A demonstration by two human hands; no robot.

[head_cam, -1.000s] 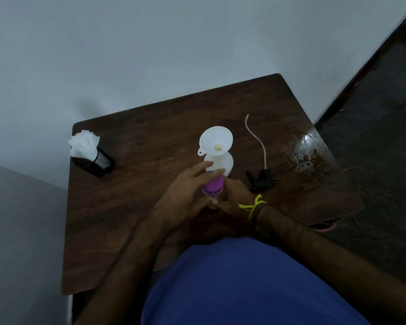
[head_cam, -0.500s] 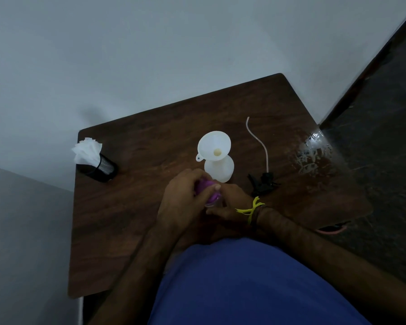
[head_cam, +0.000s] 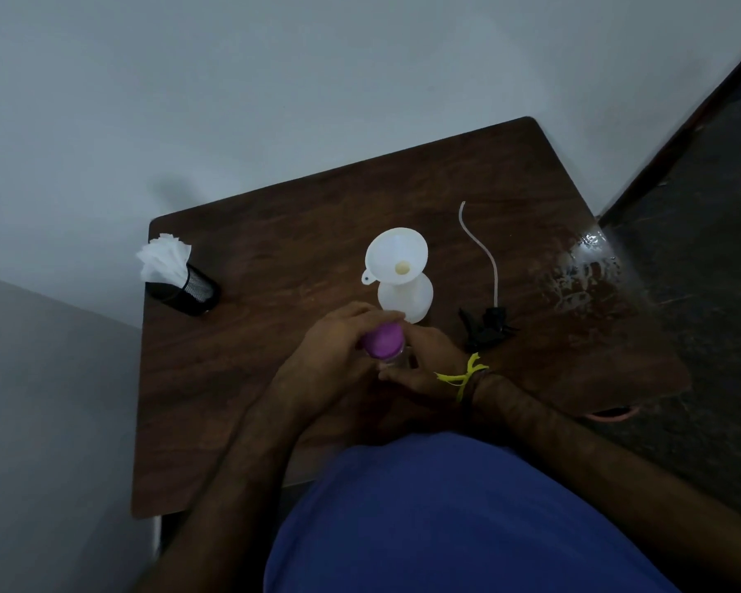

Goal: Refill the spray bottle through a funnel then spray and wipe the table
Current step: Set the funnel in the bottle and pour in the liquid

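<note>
A white funnel (head_cam: 396, 255) stands in the neck of the white spray bottle (head_cam: 407, 298) in the middle of the dark wooden table (head_cam: 274, 284). Just in front of it, a clear bottle with a purple cap (head_cam: 383, 341) is held between both hands. My left hand (head_cam: 330, 357) wraps around the purple cap. My right hand (head_cam: 424, 361) grips the clear body below; most of that body is hidden. The black spray head (head_cam: 486, 327) with its long white tube (head_cam: 484, 254) lies on the table to the right of the spray bottle.
A black mesh cup holding white tissues (head_cam: 170, 267) stands at the table's left edge. A wet patch (head_cam: 582, 271) shines near the right edge. A grey wall runs behind the table, and dark floor lies to the right.
My left hand has shifted from the side of the purple cap to wrapping over it. The view has tilted slightly; the bottles stay in place.
</note>
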